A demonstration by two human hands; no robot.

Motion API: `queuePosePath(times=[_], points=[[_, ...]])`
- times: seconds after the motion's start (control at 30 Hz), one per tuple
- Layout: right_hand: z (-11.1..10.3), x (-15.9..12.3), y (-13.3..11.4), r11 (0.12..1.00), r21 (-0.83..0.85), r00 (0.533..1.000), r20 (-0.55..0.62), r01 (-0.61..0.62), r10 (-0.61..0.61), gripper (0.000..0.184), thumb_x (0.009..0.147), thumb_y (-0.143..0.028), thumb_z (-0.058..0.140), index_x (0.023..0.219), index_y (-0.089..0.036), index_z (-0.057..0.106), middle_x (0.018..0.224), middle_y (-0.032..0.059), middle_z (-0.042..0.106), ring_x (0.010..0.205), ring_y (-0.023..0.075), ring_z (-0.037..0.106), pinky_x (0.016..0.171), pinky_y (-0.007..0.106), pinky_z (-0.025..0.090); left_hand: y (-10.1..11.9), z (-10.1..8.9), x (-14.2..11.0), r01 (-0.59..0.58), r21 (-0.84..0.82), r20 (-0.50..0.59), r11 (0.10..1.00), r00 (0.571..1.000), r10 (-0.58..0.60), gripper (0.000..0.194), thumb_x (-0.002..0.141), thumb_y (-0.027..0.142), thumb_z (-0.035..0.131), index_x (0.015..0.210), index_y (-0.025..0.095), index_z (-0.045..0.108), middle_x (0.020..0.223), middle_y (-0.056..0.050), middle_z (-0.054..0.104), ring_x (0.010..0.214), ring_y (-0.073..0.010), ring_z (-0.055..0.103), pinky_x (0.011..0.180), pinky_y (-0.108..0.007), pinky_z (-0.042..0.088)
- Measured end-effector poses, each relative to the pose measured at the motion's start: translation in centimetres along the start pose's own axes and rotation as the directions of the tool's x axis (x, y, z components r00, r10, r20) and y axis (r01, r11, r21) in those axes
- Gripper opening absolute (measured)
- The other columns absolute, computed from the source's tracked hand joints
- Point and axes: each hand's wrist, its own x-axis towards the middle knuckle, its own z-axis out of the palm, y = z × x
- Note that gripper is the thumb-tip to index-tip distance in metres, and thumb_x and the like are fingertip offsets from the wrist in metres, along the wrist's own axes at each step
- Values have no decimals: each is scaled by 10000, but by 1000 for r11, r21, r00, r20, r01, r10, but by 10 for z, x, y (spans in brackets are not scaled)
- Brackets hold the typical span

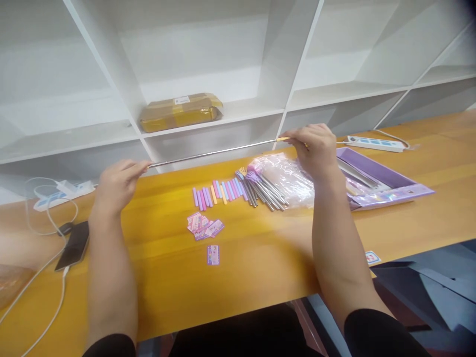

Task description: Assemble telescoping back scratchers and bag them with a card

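Note:
Stretched out above the table is a thin telescopic back scratcher (211, 154) with a silver rod. My left hand (117, 183) pinches its left metal end. At the other end, my right hand (314, 146) closes round the orange part, whose tip is mostly hidden by the fingers. Below lie several more back scratchers (266, 191) with silver rods and small claw-shaped heads in orange, purple and blue. Beside them is a row of pink, purple, blue and orange sleeves (219, 192). Nearer me are a small pile of printed cards (203, 225) and one separate card (213, 255).
A clear plastic bag (288, 176) and an open purple box (390, 194) stand right of the scratchers. Power strips (375, 144) lie at both sides. A phone (74, 243) with white cables is at left. A taped parcel (182, 113) sits on the white shelf.

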Motion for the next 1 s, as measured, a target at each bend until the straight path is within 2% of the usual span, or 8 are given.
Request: queuePosePath(times=[0.1,0.33,0.53,0.67,0.77,0.83,0.93,1.0], points=[[-1,-2,5,1000,-4,1000,2,-19,19,314,1127,-432,502,1032,-339,787,902,22,798,844,267,695,887,456,477,-2,1,0,10,1,-10,1000,1000,-10,361,1119,302,449,1217,297,796,1016,-25,790,952,-199,698,810,-321,497],[-8,-9,22,998,19,998,-26,-58,59,287,1128,-358,505,1042,-335,777,975,17,820,934,265,712,925,452,451,-21,1,-5,32,95,-55,995,998,-27,347,1134,328,460,1160,308,806,987,-7,798,937,-201,638,804,-353,412],[-4,-8,21,998,56,998,-64,-22,25,253,1109,-267,538,1028,-288,776,967,55,842,910,227,692,918,427,421,-23,1,-7,64,123,-160,990,986,-44,315,1134,368,503,1108,307,811,946,7,802,955,-221,567,865,-399,365],[-5,-16,41,997,67,994,-104,-31,38,277,1090,-273,527,1010,-301,790,941,61,839,894,242,709,916,429,441,-32,-2,-11,67,106,-160,992,986,-50,317,1126,358,497,1106,316,811,939,-3,799,974,-235,565,903,-423,371],[-14,-29,65,992,53,969,-216,-111,120,263,1058,-304,558,983,-279,809,931,107,837,906,281,735,901,438,462,-45,-6,-17,110,104,-208,988,974,-87,298,1102,396,531,1068,301,811,923,-11,788,955,-235,544,912,-419,390],[-20,-36,75,980,12,957,-213,-199,197,241,1032,-325,585,986,-263,813,958,130,841,939,303,748,927,443,471,-51,-9,-20,135,103,-213,985,971,-111,292,1087,432,556,1058,298,814,919,-12,789,958,-236,537,919,-421,399],[-27,-37,76,959,-14,944,-183,-282,275,256,1003,-287,552,1009,-251,805,1001,138,838,958,300,754,947,435,491,-47,-15,-19,150,92,-209,984,970,-128,288,1087,436,563,1057,307,819,934,-8,794,985,-239,552,952,-441,414],[-29,-33,70,955,4,938,-185,-297,293,272,996,-270,526,1019,-253,797,1026,135,826,896,283,740,920,429,503,-40,-21,-18,156,72,-225,985,965,-136,290,1084,456,572,1041,306,816,938,-12,789,987,-240,568,963,-444,431]])
